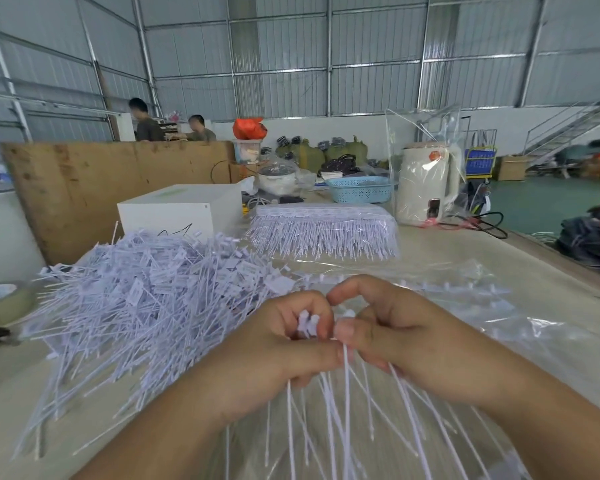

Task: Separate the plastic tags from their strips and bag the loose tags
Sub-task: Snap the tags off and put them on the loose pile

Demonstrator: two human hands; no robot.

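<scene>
- Head view: left hand [278,341] and right hand [388,327] both pinched one tag strip [309,323], near centre.
- Loose tags [146,296] lay heaped left; bag [499,327] lay flat beneath.
- Best twist close to the joints, tails hanging free.

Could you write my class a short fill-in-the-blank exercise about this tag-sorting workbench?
1. Both hands, the left hand and the right hand, grip one bunch of white ____.
2. The big heap of loose tags lies on the person's ____ side.
3. The basket behind the stacked tag strips is ____ in colour.

Missing words: tags; left; blue
</scene>
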